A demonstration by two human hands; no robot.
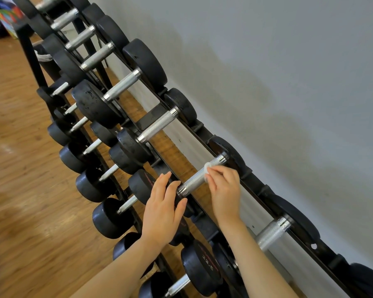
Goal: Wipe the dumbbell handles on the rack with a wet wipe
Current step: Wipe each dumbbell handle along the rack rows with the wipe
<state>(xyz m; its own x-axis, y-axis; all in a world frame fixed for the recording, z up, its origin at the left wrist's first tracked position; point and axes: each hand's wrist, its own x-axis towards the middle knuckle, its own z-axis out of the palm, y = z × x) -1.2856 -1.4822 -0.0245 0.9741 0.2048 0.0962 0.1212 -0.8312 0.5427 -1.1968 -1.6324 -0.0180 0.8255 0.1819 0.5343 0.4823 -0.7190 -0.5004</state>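
The shiny handle (199, 176) sits on the top rack (254, 186) by the wall, and my right hand (223, 186) pinches the wet wipe (206, 168) on it. My left hand (163, 203) rests flat on the near weight (141, 184), fingers straight. I think the tiny wipe could slip out if I rub hard.

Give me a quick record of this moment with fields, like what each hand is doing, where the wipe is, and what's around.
setting: dumbbell rack along a grey wall, wooden floor
right hand: pinches a white wet wipe against the handle of a top-tier dumbbell
left hand: fingers straight, resting on the near black head of the same dumbbell
wipe position: towards the far end of that handle
other dumbbells: more along the top tier, smaller ones on the lower tier
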